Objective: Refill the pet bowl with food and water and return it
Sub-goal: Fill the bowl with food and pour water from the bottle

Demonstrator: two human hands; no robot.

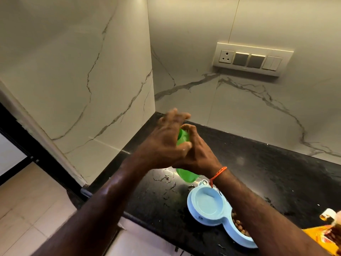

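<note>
The right hand [195, 154] wraps its fingers around the body of the green bottle [186, 175] to keep it steady above the black counter [258, 172], while the left hand [166, 143] is at the cap with fingers half curled and blurred, probably twisting it, though I cannot tell the grip. Just beside the bottle, the blue double pet bowl [193, 211] stands on the counter: its near-left compartment seems to hold water, the other holds brown kibble [239, 226].

Bare forearms; orange thread band [217, 174], right wrist.
</note>
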